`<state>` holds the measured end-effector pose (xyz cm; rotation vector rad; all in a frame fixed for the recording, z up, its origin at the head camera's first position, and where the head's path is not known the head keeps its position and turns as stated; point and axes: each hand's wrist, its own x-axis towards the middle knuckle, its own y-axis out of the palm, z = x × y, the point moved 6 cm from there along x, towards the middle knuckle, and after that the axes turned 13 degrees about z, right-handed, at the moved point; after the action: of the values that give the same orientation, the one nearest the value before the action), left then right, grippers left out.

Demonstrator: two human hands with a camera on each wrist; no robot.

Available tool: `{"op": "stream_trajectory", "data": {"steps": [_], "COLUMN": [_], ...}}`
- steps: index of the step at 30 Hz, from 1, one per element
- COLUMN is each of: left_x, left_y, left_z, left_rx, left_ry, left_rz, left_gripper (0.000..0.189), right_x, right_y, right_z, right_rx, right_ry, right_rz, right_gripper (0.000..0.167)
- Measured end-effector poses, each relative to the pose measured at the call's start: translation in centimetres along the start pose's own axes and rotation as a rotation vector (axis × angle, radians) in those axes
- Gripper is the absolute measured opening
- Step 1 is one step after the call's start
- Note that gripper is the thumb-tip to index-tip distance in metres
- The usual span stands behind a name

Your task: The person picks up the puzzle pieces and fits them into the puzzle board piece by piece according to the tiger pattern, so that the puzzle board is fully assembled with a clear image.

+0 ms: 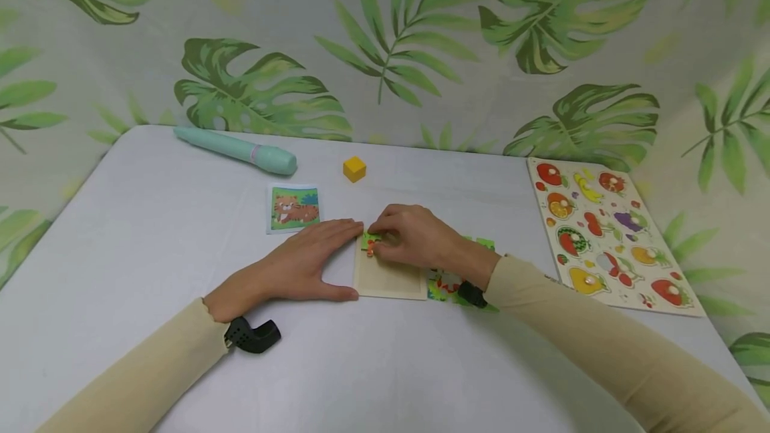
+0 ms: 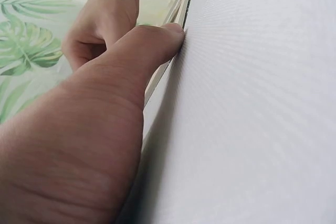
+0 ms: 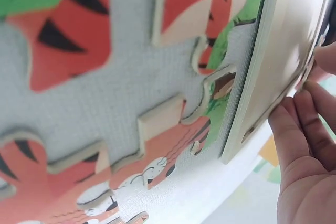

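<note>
A shallow wooden puzzle tray lies flat in the middle of the table. My left hand rests at its left side, fingers extended towards the top left corner and thumb at the near corner. Over that top left corner, my right hand pinches a green and orange puzzle piece between thumb and fingertips. The fingers partly cover the piece. Loose tiger puzzle pieces lie just right of the tray, partly under my right forearm. In the right wrist view these pieces show orange, black stripes and green.
A tiger picture card lies beyond my left hand. Farther back are a yellow cube and a teal, pen-shaped object. To the right lies a fruit puzzle board. Leaf-patterned cloth hangs behind the table.
</note>
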<state>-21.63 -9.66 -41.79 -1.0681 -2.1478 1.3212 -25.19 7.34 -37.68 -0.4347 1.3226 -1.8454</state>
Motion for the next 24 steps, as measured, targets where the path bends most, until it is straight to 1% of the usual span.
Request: {"op": "stream_trajectory", "data": {"steps": [7, 15, 20, 24], "left_x": [0.01, -0.1, 0.05, 0.12], "left_y": [0.01, -0.16, 0.0, 0.29], "left_z": [-0.04, -0.19, -0.12, 0.02], "left_rx": [-0.002, -0.004, -0.011, -0.022], "left_ry": [-0.005, -0.005, -0.005, -0.014], "left_rz": [0.005, 0.0, 0.001, 0.008], "left_gripper": [0.101, 0.101, 0.101, 0.101], "right_x": [0.14, 0.23, -0.05, -0.33], "right_y": [0.12, 0.44, 0.7, 0.88], "right_z": [0.25, 0.32, 0.37, 0.47], "right_rx": [-0.047, -0.079, -0.11, -0.092], "right_ry": [0.007, 0.022, 0.028, 0.024], "right_rz": [0.039, 0.062, 0.067, 0.057], "right_gripper": [0.029, 0.03, 0.031, 0.031]}}
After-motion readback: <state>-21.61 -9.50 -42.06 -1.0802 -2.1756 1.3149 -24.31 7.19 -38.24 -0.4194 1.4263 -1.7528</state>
